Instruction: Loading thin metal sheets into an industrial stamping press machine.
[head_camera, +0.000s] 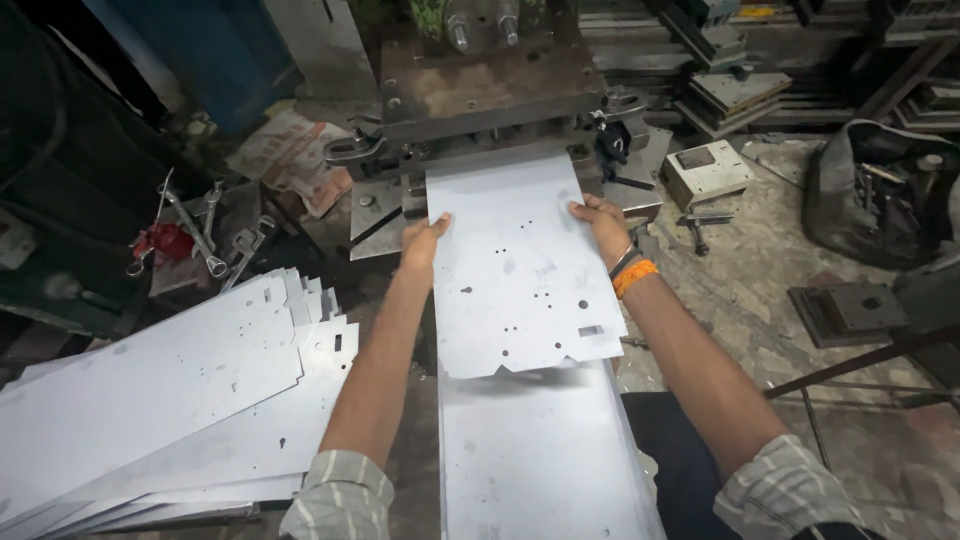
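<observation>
A flat grey metal sheet (515, 270) with punched holes and a notched near edge lies with its far end at the bed of a heavy press machine (490, 90). My left hand (424, 240) grips the sheet's left edge. My right hand (603, 228), with an orange band on the wrist, grips its right edge. Under the sheet, nearer to me, lies a stack of plain metal sheets (540, 460).
A fanned pile of punched sheets (180, 390) lies at the left. Several spanners (205, 235) rest on a block at the far left. Metal blocks (850, 310), a small box (705, 170) and a dark bag (880, 190) sit on the floor at the right.
</observation>
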